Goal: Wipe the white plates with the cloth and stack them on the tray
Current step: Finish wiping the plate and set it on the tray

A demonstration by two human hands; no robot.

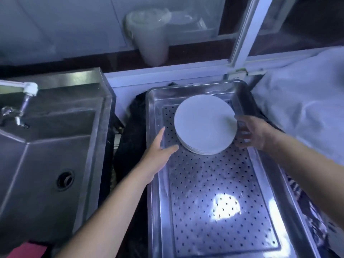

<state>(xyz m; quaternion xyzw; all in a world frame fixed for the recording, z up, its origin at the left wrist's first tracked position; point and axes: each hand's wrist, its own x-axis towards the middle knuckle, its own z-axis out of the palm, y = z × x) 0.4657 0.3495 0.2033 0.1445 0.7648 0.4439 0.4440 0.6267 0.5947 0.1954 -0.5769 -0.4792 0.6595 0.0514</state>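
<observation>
A stack of white plates (204, 125) sits in the far half of my perforated steel tray (219, 202). My left hand (158, 151) reaches in flat, fingers straight, grip open, just beside the stack's near-left edge. My right hand (251, 133) hovers at the stack's right rim, fingers loosely spread, holding nothing. A steel sink (46, 146) lies to my left.

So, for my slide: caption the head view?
Both open hands flank stacked white plates on a perforated steel tray.
</observation>
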